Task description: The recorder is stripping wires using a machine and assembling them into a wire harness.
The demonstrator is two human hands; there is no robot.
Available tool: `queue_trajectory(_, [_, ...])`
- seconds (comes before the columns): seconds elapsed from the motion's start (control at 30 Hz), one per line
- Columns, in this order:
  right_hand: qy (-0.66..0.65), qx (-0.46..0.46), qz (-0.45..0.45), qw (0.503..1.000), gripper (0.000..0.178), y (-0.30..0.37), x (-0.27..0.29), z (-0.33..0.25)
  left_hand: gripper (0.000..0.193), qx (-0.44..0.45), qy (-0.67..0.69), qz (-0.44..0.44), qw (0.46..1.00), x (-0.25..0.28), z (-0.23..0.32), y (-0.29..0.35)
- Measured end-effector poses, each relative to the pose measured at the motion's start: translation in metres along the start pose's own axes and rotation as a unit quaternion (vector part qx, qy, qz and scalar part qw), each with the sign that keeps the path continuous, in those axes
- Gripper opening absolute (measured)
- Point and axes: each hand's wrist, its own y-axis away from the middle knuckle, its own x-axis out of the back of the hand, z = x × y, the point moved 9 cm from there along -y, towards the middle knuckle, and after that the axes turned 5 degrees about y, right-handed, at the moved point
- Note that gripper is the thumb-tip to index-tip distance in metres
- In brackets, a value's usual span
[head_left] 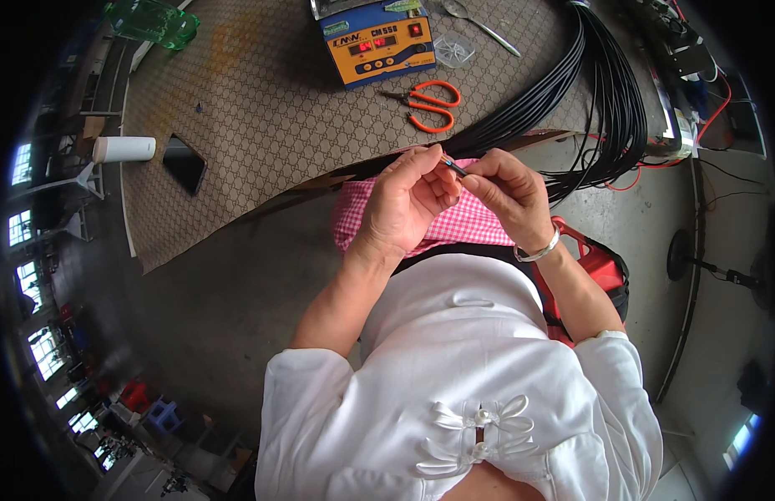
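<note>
Above my lap, both hands meet at the end of a thin black cable (456, 169), where small coloured wires show at its tip. My left hand (404, 200) pinches the wire end between thumb and forefinger, its other fingers curled. The right hand (514, 194), with a bracelet at the wrist, grips the black sheath just beside it. Behind the hands, a thick bundle of black cables (529, 104) lies across the table and hangs over its edge. Snips with orange handles (438, 106) rest on the table beyond my hands.
An orange and blue control box (379, 52) with red displays stands on the patterned table (262, 108). Near it lie a metal spoon (488, 29) and a clear dish (453, 50). Leftward are a phone (184, 164), white cup (124, 149) and green bottle (154, 23). Pink checked cloth (479, 224) covers my lap.
</note>
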Motion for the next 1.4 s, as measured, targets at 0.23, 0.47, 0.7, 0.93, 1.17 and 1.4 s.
queue_trajectory(0.23, [-0.014,0.002,-0.008,1.000,0.007,-0.002,-0.007,0.001,0.019,0.004,0.031,0.011,0.999,0.003,0.001,0.004])
queue_trajectory(0.47, [-0.024,0.031,0.003,0.999,0.009,0.000,-0.001,-0.002,0.024,-0.018,-0.007,-0.025,1.000,-0.006,0.001,0.005])
queue_trajectory(0.7, [-0.231,-0.137,-0.029,0.963,0.013,0.007,-0.008,0.023,0.029,-0.007,-0.011,-0.026,1.000,-0.009,0.002,0.006])
queue_trajectory(0.93, [-0.268,-0.165,-0.048,0.948,0.016,0.007,-0.012,0.027,0.026,0.001,-0.013,-0.029,1.000,-0.008,0.002,0.005])
queue_trajectory(1.17, [-0.272,-0.169,-0.065,0.945,0.016,0.008,-0.012,0.028,0.020,0.019,-0.023,-0.015,0.999,-0.006,0.000,0.001])
queue_trajectory(1.4, [-0.280,-0.183,-0.094,0.938,0.016,0.006,-0.022,0.026,0.018,0.029,-0.035,-0.020,0.999,0.001,0.006,0.002])
